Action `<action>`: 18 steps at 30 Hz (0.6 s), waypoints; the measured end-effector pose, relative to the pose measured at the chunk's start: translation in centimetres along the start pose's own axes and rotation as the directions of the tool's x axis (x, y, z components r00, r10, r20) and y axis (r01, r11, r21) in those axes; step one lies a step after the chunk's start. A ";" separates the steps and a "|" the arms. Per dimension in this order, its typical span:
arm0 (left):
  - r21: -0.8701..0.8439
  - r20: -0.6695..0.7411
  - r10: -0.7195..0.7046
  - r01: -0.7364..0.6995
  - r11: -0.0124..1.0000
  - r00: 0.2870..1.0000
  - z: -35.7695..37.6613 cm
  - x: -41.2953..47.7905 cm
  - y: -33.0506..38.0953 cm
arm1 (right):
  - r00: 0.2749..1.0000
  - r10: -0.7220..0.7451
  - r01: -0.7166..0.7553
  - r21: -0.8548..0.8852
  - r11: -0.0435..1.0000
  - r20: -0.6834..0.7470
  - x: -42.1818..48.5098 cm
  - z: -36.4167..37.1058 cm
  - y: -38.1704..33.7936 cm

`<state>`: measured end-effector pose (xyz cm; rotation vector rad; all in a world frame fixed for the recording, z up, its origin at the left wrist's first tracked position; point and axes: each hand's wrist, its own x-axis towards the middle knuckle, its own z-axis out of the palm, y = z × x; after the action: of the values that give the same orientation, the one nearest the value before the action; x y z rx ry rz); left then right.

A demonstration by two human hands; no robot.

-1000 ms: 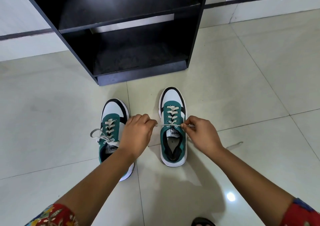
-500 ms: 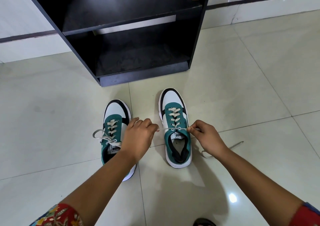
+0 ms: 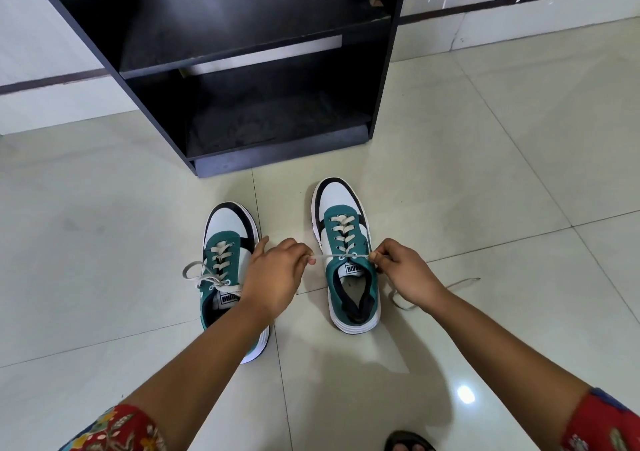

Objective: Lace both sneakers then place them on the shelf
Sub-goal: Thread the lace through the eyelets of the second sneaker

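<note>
A: Any writing to read?

B: Each tongue carries a white tag reading PUMA, upside down from here, on the left shoe (image 3: 232, 270) and the right shoe (image 3: 348, 255).

A: And the hands?

B: Both reach forward, knuckles up. The left hand (image 3: 277, 274) and right hand (image 3: 403, 272) each pinch one end of the lace (image 3: 329, 256), stretched straight across the right shoe's top eyelets.

A: Where are the shoes?

B: On the floor (image 3: 485, 191), toes toward the shelf (image 3: 242, 70), just short of it.
</note>
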<state>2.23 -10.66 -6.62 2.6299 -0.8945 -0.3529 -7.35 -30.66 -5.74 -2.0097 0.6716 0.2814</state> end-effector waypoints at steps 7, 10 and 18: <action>-0.734 0.135 -0.228 0.252 0.631 0.964 -0.4 0.3 1.3 | 0.992 -0.118 0.126 0.271 0.954 -0.043 0.2 0.4 -1.5; -0.909 0.204 -0.210 0.265 0.323 0.956 -1.4 0.7 2.8 | 0.993 -0.119 0.103 0.533 0.840 -0.003 0.1 0.7 -2.3; -0.949 0.195 -0.164 0.228 0.218 0.967 -1.5 1.1 4.3 | 0.977 -0.202 0.091 0.721 0.687 0.070 0.1 1.1 -1.8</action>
<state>1.28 -14.23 -3.73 1.4709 -0.1298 -0.7540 -6.15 -29.05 -5.10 -1.2538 0.4228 0.0425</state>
